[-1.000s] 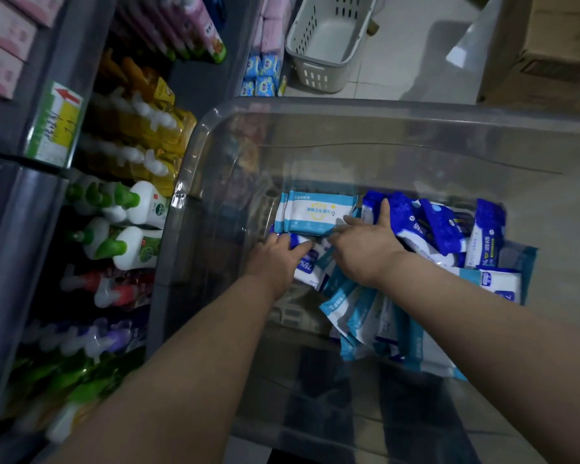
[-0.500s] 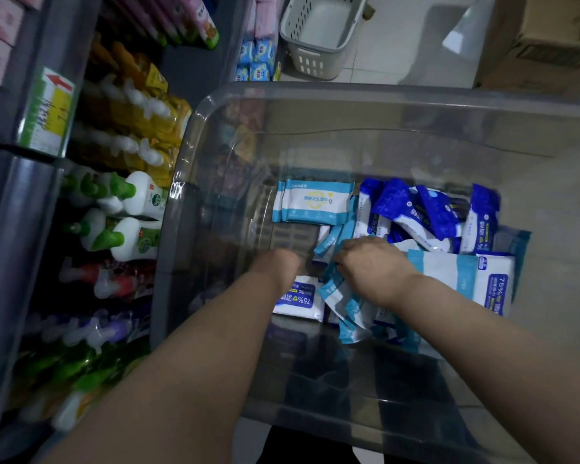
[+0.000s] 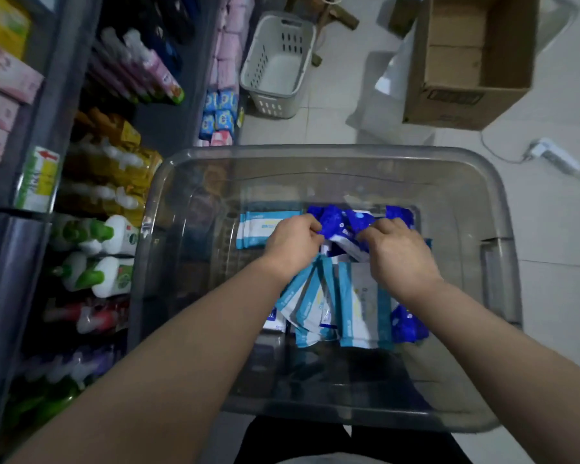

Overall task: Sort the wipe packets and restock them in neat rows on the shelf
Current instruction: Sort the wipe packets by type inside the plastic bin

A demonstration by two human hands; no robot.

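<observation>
Head view, looking down into a clear plastic bin [image 3: 496, 182] on a tiled floor. Both hands are inside it. Left hand [image 3: 293, 244] and right hand [image 3: 400, 256] are each curled closed on the dark blue wipe packets [image 3: 344, 222] bunched at the bin's 12 o'clock end; the fingers of both pinch the same cluster from opposite sides. At 10 o'clock from the left hand, a stack of light blue-and-white packets [image 3: 255, 229] lies flat, partly under that hand. Toward 6 o'clock of both hands, more light blue-and-white packets [image 3: 359, 303] lie fanned and overlapping on the bin floor; one further dark blue packet [image 3: 407, 324] sits at their 3 o'clock edge. Shelf [image 3: 57, 105] at 9 o'clock of the bin carries bottles and boxed goods. Beyond the bin at 12 o'clock: white basket [image 3: 278, 65]; at 1 o'clock, open cardboard box [image 3: 462, 61].
</observation>
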